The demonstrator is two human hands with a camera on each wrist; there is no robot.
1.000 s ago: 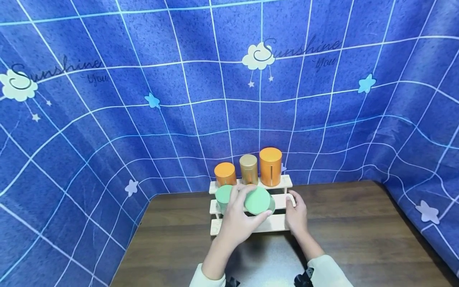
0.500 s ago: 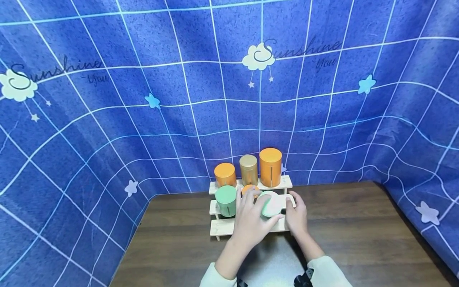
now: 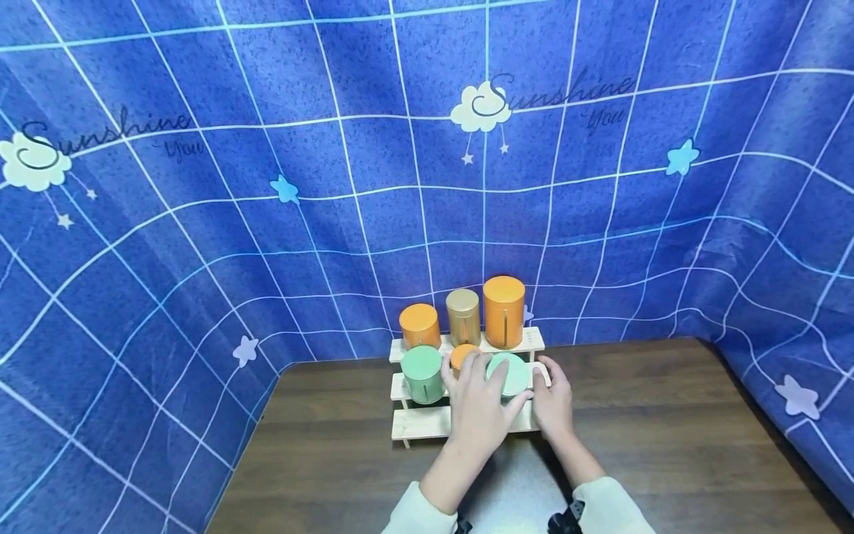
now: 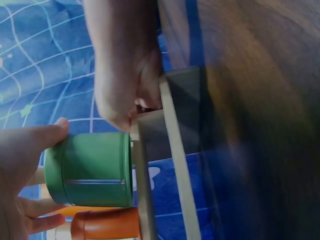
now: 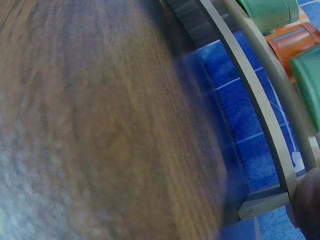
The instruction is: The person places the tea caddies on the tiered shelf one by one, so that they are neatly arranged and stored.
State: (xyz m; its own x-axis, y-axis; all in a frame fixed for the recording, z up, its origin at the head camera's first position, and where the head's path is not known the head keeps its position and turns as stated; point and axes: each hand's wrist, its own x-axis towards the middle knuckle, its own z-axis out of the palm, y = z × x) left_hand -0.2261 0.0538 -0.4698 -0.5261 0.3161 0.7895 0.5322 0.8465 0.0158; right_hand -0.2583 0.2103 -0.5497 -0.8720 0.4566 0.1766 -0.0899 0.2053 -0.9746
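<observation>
A pale wooden tiered rack [image 3: 420,424] stands on the table. My left hand [image 3: 482,408] holds a green canister [image 3: 508,374] at the right part of the middle tier, thumb on one side and fingers on the other. In the left wrist view that green canister [image 4: 95,170] stands upright with its base against the shelf board. My right hand [image 3: 553,404] grips the right end of the middle tier. A small orange canister [image 3: 463,357] beside the left fingers is partly hidden by them. Left of it stands another green canister [image 3: 423,374].
On the top tier stand a short orange canister [image 3: 419,326], a slim gold canister [image 3: 463,315] and a tall orange canister [image 3: 504,311]. A blue patterned curtain [image 3: 373,222] hangs close behind the rack. The brown wooden table [image 3: 320,445] extends to both sides.
My left hand has moved right with the green canister, which has gone from tilted above the rack to upright on the middle tier. The right hand has stayed at the rack's end.
</observation>
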